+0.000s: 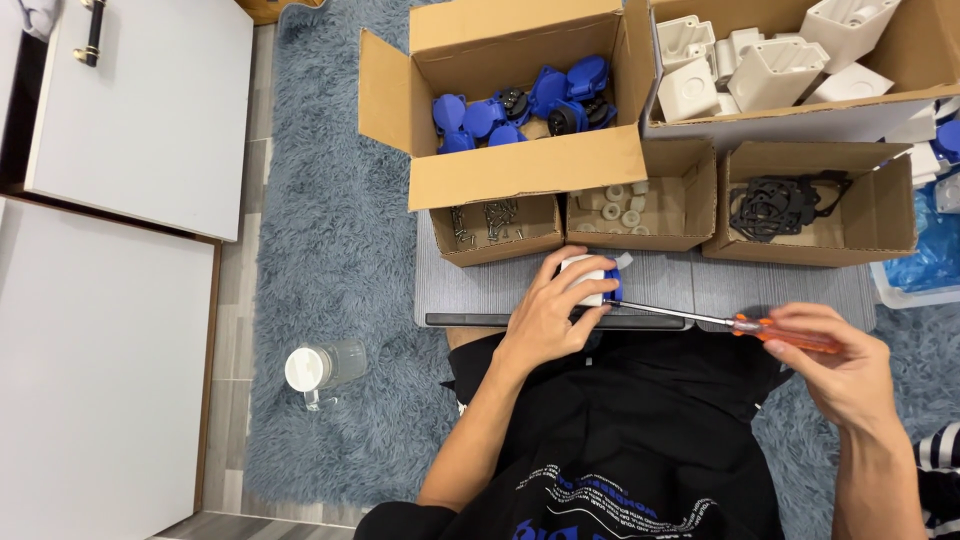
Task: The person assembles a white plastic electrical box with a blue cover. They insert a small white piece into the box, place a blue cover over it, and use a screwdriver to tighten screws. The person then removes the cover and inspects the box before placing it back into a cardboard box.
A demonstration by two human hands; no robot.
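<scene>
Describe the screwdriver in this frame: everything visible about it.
The screwdriver has a translucent orange handle, plastic by the look of it, and a thin bright metal shaft. It lies nearly level, pointing left, over the grey work board. The right hand grips the handle, hiding most of it. The tip meets the small white and blue part that the left hand covers; the tip's shape is too small to tell.

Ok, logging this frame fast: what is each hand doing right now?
Left hand: closed around a white and blue plastic part on the small table.
Right hand: closed on an orange-handled screwdriver, tip at the part.
</scene>
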